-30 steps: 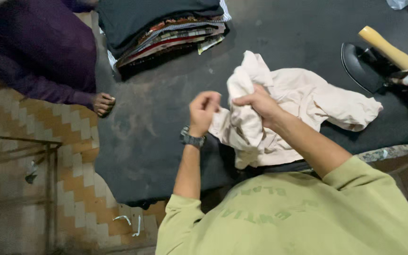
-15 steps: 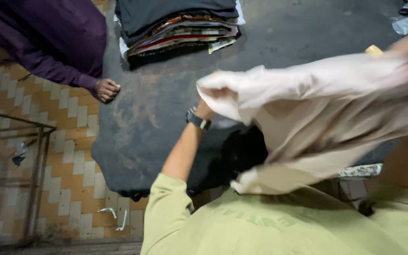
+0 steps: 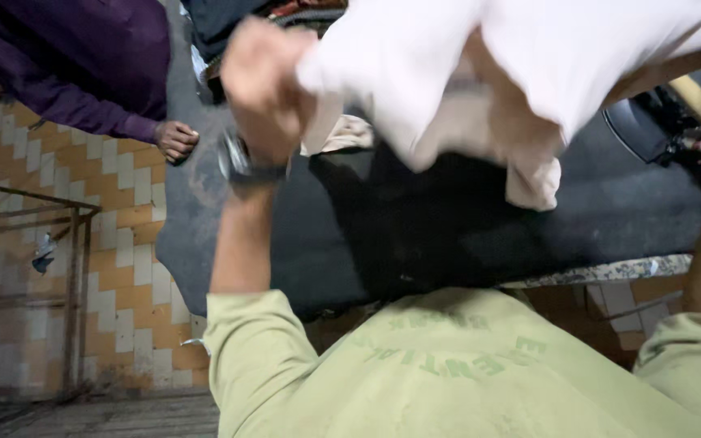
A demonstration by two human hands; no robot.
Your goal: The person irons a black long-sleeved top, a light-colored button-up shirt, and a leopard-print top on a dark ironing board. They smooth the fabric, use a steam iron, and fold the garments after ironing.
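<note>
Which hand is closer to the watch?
The left. The watch sits on that wrist, just below the left hand, which grips the pale cloth. The right hand is out of view at the frame's far right; only its forearm shows.

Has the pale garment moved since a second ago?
Yes. The pale garment lay bunched on the dark table mat; now the left hand holds it lifted above the mat, spread toward the camera.

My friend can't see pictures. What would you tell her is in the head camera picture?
A person in a light green top lifts a pale pink cloth above a dark padded table, the left hand gripping one edge; the right hand is hidden behind the cloth. At the upper left, another person's hand in a purple sleeve rests by the table's edge, over an orange and white tiled floor.
</note>
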